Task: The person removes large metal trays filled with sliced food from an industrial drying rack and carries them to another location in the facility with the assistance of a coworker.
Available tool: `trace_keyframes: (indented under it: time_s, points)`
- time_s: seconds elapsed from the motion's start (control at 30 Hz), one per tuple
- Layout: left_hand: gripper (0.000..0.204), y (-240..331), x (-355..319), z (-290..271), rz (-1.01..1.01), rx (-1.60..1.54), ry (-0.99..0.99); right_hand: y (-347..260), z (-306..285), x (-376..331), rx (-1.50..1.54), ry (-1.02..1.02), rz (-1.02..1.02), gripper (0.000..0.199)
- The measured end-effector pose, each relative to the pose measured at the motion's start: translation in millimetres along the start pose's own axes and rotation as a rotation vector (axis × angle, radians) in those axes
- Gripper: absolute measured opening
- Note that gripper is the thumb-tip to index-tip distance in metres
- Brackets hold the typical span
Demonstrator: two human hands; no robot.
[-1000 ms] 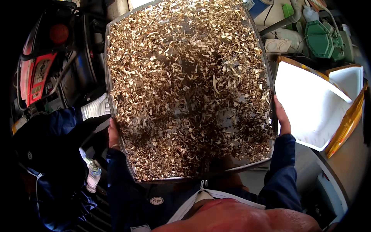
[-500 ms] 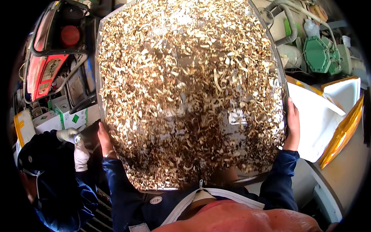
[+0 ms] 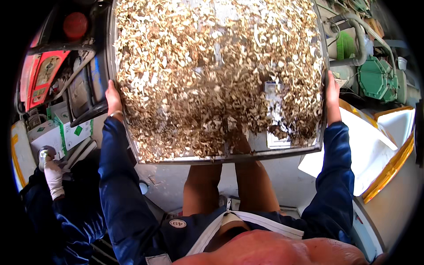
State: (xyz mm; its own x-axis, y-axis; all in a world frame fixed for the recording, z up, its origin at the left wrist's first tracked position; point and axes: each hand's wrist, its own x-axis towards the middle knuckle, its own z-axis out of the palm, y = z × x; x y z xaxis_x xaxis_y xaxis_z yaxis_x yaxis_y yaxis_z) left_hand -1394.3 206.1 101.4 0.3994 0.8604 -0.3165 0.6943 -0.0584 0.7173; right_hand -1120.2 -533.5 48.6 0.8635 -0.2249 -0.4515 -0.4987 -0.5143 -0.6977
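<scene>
1. Saw, well left of the tray (image 3: 291,150), a red machine (image 3: 46,73) with a dark frame; lower down on that side, a white-and-green carton (image 3: 46,137).
2. Noted a co-worker's gloved hand (image 3: 54,179) to the lower left of the tray; could not make out its hold.
3. Found the left hand (image 3: 114,99) closed on the tray's left rim, with part of its grip hidden by the edge.
4. Found the tray between both hands, out in front of the legs (image 3: 201,185), with pale floor (image 3: 168,185) showing past its near edge. Could not tell about support at its far edge, cut off by the view.
5. Saw brown-and-cream shreds (image 3: 194,79) loose across the tray, with bare mesh toward its near right corner.
6. Judged the taking hold done and the load aboard; judged the handling unfinished, with the tray not yet let go.
7. Found the right hand (image 3: 332,97) likewise clasping the tray's right rim.
8. Saw, right of the tray, a white foam box (image 3: 369,154) and, higher up, a green housing (image 3: 375,78).
</scene>
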Motion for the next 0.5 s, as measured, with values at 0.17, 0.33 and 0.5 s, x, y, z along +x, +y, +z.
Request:
trace_keyframes:
  time_s: [0.17, 0.33, 0.5]
  points:
    - [0.062, 1.3, 6.3, -1.2, 0.005, 0.172, 0.103, -14.8, 2.6, -11.8, -0.197, 0.081, -0.1, 0.074]
    - [0.065, 28.4, -25.5, 8.6, -0.033, 0.183, 0.12, -12.4, 0.7, -13.4, -0.239, 0.097, -0.143, 0.076]
    - [0.07, 5.0, -6.0, 0.0, 0.032, 0.159, 0.148, 11.0, 0.8, 12.0, -0.29, 0.112, -0.222, 0.079]
